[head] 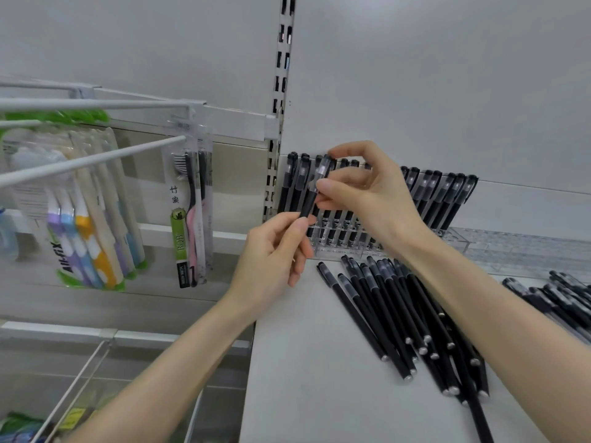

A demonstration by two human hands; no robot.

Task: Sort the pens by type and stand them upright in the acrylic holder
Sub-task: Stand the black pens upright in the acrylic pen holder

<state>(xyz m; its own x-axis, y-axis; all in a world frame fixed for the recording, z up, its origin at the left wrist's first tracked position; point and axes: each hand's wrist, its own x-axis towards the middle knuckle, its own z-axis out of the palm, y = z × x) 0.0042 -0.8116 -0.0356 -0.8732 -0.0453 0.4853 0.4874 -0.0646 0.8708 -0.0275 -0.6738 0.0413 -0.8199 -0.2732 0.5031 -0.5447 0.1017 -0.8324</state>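
A black pen with a clear cap [315,190] is held upright in front of the clear acrylic holder [499,247] at the back of the white shelf. My left hand [275,254] pinches the pen's lower barrel. My right hand [364,193] pinches its capped top between thumb and fingers. Several black pens [444,196] stand upright in the holder's left part; its right part shows empty slots. A pile of loose black pens [403,314] lies on the shelf under my right forearm.
A second heap of black pens [559,298] lies at the right edge. Left of the slotted upright post [281,91], white hooks carry packaged toothbrushes [92,225] and a toothbrush pack [192,212]. Bare shelf surface [307,378] lies in front of the pile.
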